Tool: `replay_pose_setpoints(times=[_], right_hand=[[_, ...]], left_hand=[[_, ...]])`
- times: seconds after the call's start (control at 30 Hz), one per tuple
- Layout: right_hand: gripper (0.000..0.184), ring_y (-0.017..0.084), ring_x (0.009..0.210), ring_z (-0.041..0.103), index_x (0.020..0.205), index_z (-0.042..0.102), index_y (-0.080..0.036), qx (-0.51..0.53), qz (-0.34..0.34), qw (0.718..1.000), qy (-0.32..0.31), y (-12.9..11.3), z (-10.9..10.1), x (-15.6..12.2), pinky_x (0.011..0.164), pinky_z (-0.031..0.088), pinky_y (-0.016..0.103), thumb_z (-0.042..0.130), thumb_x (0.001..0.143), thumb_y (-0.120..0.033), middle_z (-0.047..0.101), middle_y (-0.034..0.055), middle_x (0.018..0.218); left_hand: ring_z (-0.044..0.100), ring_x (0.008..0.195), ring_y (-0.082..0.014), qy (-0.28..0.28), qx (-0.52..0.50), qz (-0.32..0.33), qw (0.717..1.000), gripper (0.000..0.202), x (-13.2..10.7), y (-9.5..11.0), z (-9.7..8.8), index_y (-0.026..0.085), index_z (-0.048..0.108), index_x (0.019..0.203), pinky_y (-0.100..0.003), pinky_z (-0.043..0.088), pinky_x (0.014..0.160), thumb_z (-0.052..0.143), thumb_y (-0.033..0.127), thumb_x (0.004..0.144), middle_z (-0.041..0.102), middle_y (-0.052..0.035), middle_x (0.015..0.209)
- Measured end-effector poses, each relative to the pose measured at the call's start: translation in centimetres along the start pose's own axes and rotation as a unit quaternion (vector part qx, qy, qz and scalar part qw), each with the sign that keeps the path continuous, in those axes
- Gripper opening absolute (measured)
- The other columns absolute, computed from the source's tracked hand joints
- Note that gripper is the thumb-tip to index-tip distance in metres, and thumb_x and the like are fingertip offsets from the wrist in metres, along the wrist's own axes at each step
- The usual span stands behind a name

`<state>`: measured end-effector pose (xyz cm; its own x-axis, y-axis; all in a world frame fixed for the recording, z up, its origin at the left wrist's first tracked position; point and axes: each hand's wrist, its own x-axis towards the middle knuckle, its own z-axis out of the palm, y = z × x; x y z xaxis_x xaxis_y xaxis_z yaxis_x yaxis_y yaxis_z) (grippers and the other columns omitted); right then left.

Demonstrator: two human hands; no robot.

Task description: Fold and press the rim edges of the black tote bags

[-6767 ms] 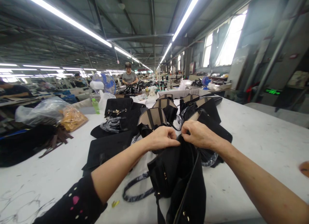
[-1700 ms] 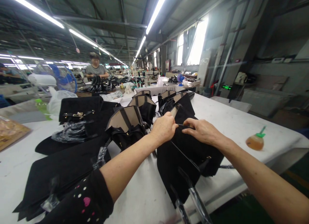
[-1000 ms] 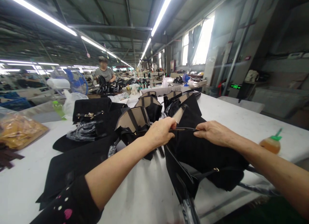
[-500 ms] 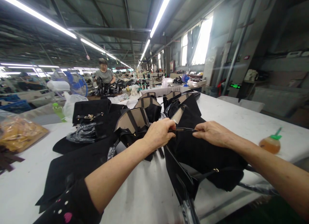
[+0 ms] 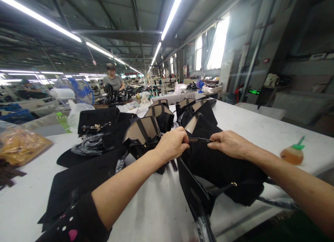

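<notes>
the black bag is laid on the table directly under the hands; its top edge, stretched sideways, is pinched by the left hand and right hand, held slightly apart.

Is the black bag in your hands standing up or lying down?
Lying down: the black bag rests broad side up on the white table, left hand and right hand pinching its far edge.

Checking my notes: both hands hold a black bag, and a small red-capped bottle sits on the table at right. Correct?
Not quite: the head view shows the bottle with a green cap, not red. The left hand and right hand do hold the black bag.
</notes>
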<state>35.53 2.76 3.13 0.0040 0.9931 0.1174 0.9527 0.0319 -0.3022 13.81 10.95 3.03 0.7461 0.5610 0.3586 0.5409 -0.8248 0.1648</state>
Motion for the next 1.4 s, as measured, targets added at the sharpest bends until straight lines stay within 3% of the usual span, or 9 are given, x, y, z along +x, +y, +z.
replay_pose_setpoints(times=[0.23, 0.57, 0.73, 0.83, 1.07, 1.4], right_hand=[[0.028, 0.013, 0.052, 0.047, 0.059, 0.055, -0.022, 0.001, 0.005, 1.0, 0.003, 0.0, 0.0, -0.1, 0.049, 0.026, 0.027, 0.054, 0.081, -0.04, 0.05, -0.0027, 0.053], [0.027, 0.013, 0.052, 0.048, 0.061, 0.056, -0.022, 0.018, 0.016, 1.0, -0.008, -0.3, -0.2, -0.1, 0.05, 0.029, 0.027, 0.053, 0.081, -0.039, 0.052, -0.0034, 0.053], [0.017, 0.014, 0.062, 0.057, 0.084, 0.067, -0.024, 0.056, -0.016, 0.998, 0.015, -0.4, 0.0, 0.6, 0.057, 0.037, 0.025, 0.056, 0.081, -0.036, 0.064, -0.0025, 0.067], [0.021, 0.014, 0.067, 0.059, 0.092, 0.069, -0.025, 0.062, -0.053, 0.997, 0.009, -0.7, 0.2, 1.7, 0.059, 0.039, 0.024, 0.061, 0.077, -0.036, 0.066, -0.0026, 0.072], [0.016, 0.013, 0.062, 0.057, 0.079, 0.07, -0.024, 0.062, -0.083, 0.995, -0.017, -1.4, 0.6, 3.4, 0.056, 0.037, 0.024, 0.063, 0.075, -0.038, 0.064, -0.0038, 0.065], [0.019, 0.013, 0.065, 0.058, 0.084, 0.072, -0.025, 0.096, -0.063, 0.993, -0.026, -1.0, 0.8, 3.1, 0.058, 0.039, 0.025, 0.061, 0.077, -0.039, 0.066, -0.0046, 0.068]], left_hand=[[0.062, 0.082, -0.0158, 0.004, 0.014, -0.03, 0.999, 0.015, -0.2, 0.4, -0.3, 0.02, 0.064, 0.067, -0.027, 0.047, 0.073, 0.07, 0.032, 0.074, 0.063, 0.0015, 0.092], [0.061, 0.08, -0.0181, 0.034, 0.014, -0.055, 0.998, 0.015, -0.3, 0.0, 0.2, 0.02, 0.062, 0.072, -0.029, 0.045, 0.07, 0.062, 0.033, 0.08, 0.065, -0.0011, 0.084], [0.061, 0.08, -0.0187, 0.038, 0.026, -0.065, 0.997, 0.012, -0.2, 0.3, 0.4, 0.021, 0.061, 0.071, -0.029, 0.045, 0.069, 0.06, 0.029, 0.08, 0.066, -0.0012, 0.083], [0.062, 0.08, -0.0188, 0.038, 0.027, -0.073, 0.996, 0.011, -0.1, 0.3, 0.4, 0.021, 0.062, 0.072, -0.029, 0.044, 0.069, 0.059, 0.028, 0.079, 0.066, -0.0013, 0.083], [0.061, 0.078, -0.018, 0.04, 0.021, -0.07, 0.997, 0.015, -0.3, 0.3, 0.3, 0.02, 0.063, 0.073, -0.028, 0.042, 0.066, 0.06, 0.032, 0.08, 0.066, -0.0015, 0.083], [0.061, 0.077, -0.0173, 0.046, -0.005, -0.051, 0.998, 0.015, -0.5, -0.2, 0.2, 0.021, 0.065, 0.073, -0.027, 0.039, 0.063, 0.066, 0.035, 0.079, 0.067, 0.0003, 0.081]])
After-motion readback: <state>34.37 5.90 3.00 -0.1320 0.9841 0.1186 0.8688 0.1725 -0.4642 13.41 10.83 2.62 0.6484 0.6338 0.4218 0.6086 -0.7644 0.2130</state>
